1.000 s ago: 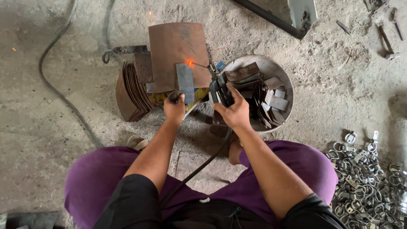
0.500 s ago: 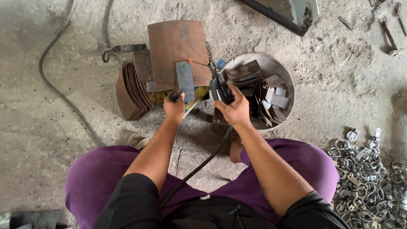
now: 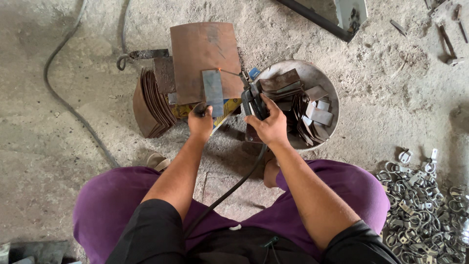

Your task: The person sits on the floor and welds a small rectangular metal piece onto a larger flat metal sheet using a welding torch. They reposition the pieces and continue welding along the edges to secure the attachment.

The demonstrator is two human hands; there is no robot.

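Nearby, a pan of scrap [image 3: 326, 83] crowds the right hand [image 3: 270, 126] gripping the welding holder [image 3: 255, 100]; left hand [image 3: 201, 123] pinches a strip [image 3: 213, 90].

A rough metalworking shop, right down on the dusty concrete floor [image 3: 73, 161]: rusty steel plate [image 3: 202, 54] with a glowing weld spot, a pan of cut metal pieces [image 3: 320, 83], stacked curved plates [image 3: 149, 105], cables [image 3: 63, 98], a heap of metal clamps [image 3: 427, 205].
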